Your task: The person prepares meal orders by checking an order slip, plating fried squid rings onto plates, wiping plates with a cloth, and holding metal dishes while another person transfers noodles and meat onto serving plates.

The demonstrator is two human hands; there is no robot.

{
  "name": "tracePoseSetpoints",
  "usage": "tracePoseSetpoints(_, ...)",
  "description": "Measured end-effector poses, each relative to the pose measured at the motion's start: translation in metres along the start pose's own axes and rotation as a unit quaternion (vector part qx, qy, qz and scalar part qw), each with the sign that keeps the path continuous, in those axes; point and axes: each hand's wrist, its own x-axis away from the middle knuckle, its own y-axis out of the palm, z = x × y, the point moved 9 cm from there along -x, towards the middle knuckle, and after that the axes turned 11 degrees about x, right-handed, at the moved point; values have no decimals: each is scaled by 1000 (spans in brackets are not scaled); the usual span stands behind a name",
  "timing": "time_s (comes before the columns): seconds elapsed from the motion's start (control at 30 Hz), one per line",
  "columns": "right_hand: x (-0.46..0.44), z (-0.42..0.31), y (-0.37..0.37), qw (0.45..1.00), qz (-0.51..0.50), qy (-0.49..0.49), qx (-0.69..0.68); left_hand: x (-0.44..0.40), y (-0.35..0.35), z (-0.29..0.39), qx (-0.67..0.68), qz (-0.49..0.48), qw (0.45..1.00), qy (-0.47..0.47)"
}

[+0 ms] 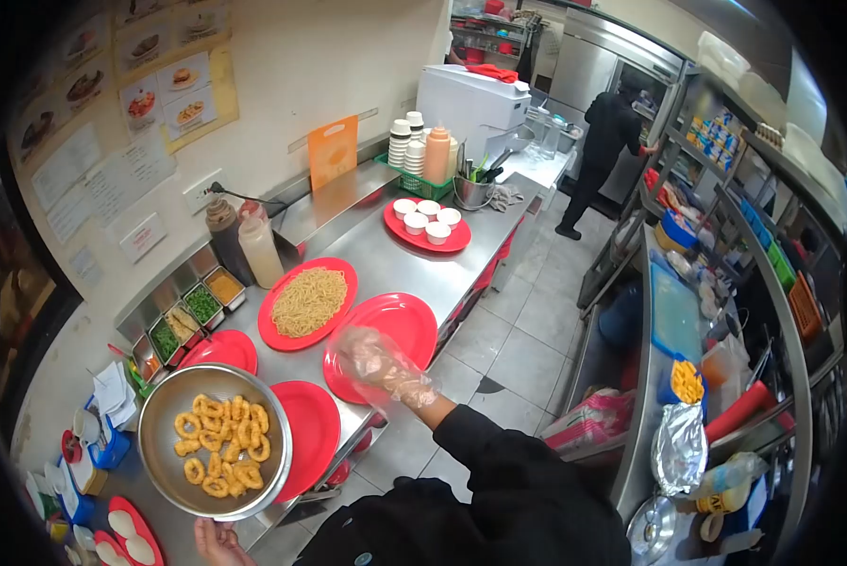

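My left hand [218, 542] grips the near rim of a steel mixing bowl [159, 462]. Golden fried rings [220, 439], which look like breaded squid or onion rings, lie in the bowl. A loose clear plastic glove covers my right hand [376, 363], which is over a red oval plate [409, 325]. Its fingers are blurred under the plastic, so I cannot tell how far they are closed. Another red plate [315, 443] sits beside the bowl, partly under its edge. Beyond it, a red plate [345, 283] bears a mound of noodles [307, 302].
White cups [416, 223] stand on a red plate farther along the steel counter [367, 236]. Squeeze bottles [258, 250] and garnish tubs [201, 304] line the wall. A person in black [607, 141] stands by the fridge. Shelving [650, 283] flanks the tiled aisle on the right.
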Motion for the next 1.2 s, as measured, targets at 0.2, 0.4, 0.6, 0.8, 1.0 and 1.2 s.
tracePoseSetpoints(0.2, -37, -180, -110, 967, -63, -170, -176, -24, 22, -19, -4, -106, 994, -4)
tracePoseSetpoints(0.4, -24, -232, -45, 900, -317, -285, 86, -11, 44, -23, 41, -130, 990, -26)
tracePoseSetpoints(0.6, -2, -247, -30, 861, -385, -307, 129, -5, 37, -20, 28, -119, 992, -25)
tracePoseSetpoints(0.8, 2, -248, -13, 878, -306, -351, 113, -3, 30, -9, 16, -96, 995, -12)
tracePoseSetpoints(1.0, -16, -241, 22, 919, -161, -355, 60, -4, 16, -10, 34, -110, 993, -28)
tracePoseSetpoints(1.2, -55, -238, -33, 929, -129, -259, -231, -4, 1, 9, 36, -69, 997, 3)
